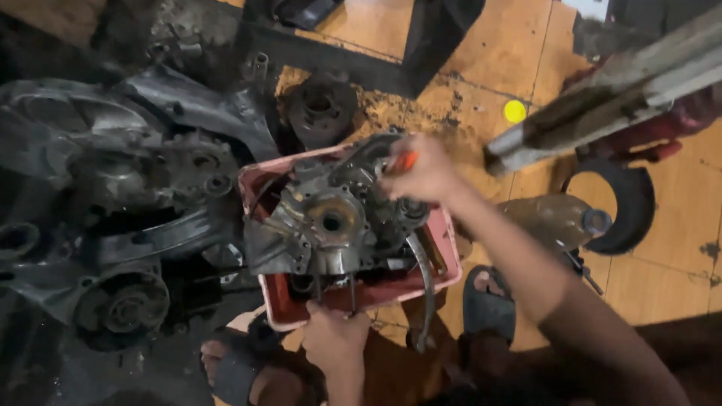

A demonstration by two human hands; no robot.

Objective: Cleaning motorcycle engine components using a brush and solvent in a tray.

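- We are looking down at a greasy grey metal engine case (331,225) sitting in a pink plastic tray (444,267) at the middle of the scene; the case is showing a round bearing hole ringed in dull brass colour and several bolt bosses.
- Our right hand (425,171) is resting on the far right edge of the case with its fingers curled tight round an orange-handled tool (404,161).
- Our left hand (331,334) is sitting at the near rim of the tray; we cannot tell whether its fingers are gripping the rim or only pressing against it.
- A curved metal lever (423,289) is hanging over the near right side of the tray.
- To the left, a larger blackened engine block (128,218) is lying on dark, oily ground.
- The tray is standing on an orange tiled floor (677,225), stained with dirt at the far side.
- A small yellow disc (515,111) is lying on the tiles far right, near a grey metal bar (602,90).
- A black curved rubber piece (628,203) is lying to the right.
- Our feet in dark sandals (489,304) are showing near the tray.
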